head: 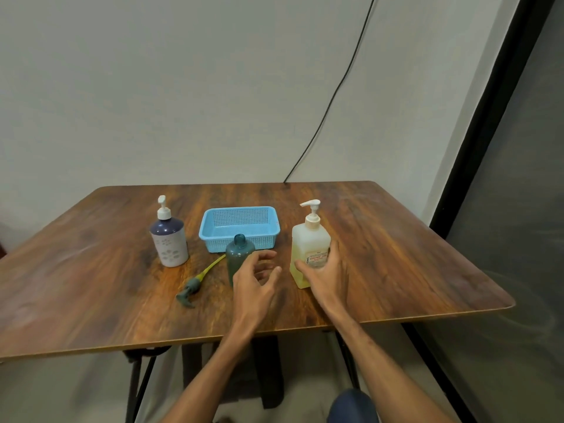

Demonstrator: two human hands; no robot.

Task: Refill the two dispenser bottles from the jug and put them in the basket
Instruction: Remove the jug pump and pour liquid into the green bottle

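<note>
A teal dispenser bottle [239,254] stands uncapped in front of the blue basket [239,228]. Its grey pump with a yellow tube [195,283] lies on the table to its left. A white-and-navy pump bottle [169,241] stands upright at the left of the basket. The translucent jug with yellowish liquid and a white pump [309,248] stands at the right. My right hand [325,270] wraps around the jug's lower front. My left hand [256,276] hovers just right of the teal bottle, fingers spread, holding nothing.
The wooden table [396,254] has its front edge close to me and a rounded right corner. A black cable [335,87] runs down the wall behind. A dark panel stands at the right. The basket holds nothing.
</note>
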